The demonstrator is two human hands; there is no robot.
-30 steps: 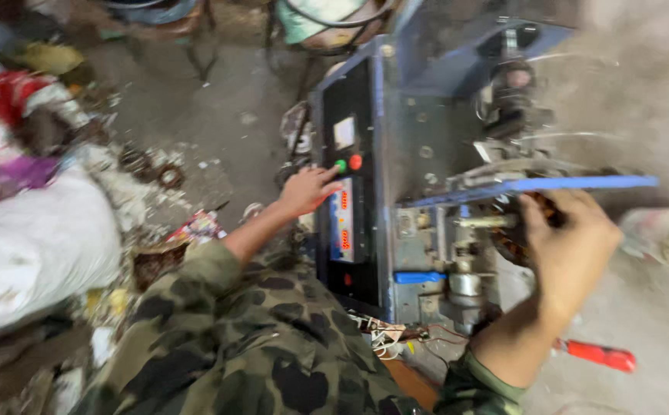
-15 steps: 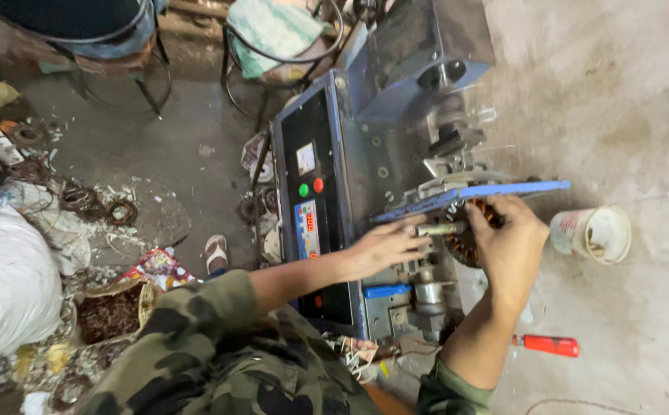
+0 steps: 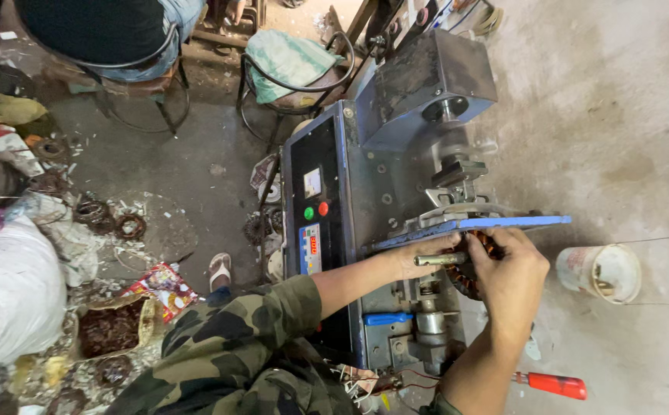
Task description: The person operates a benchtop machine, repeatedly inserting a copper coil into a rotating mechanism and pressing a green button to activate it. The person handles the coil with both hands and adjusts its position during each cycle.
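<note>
A grey and blue winding machine (image 3: 396, 169) stands on the floor in front of me. My left hand (image 3: 419, 257) grips a short metal shaft (image 3: 438, 260) that sticks out sideways beneath a long blue bar (image 3: 504, 224). My right hand (image 3: 513, 278) is cupped over a round stator with copper windings (image 3: 479, 265) mounted on that shaft; most of the stator is hidden by my fingers. The black control panel (image 3: 315, 223) with a green and a red button faces left, away from both hands.
A white cup (image 3: 600, 270) with thin wire running from it stands right of the machine. A red-handled screwdriver (image 3: 550, 383) lies near my right forearm. A stool with green cloth (image 3: 288, 65), a seated person (image 3: 111, 34), scrap coils (image 3: 111, 223) and a white sack (image 3: 8, 300) fill the left.
My left hand has left the control panel's buttons and moved right onto the metal shaft. My right hand stays on the stator. The camera has pulled back and tilted.
</note>
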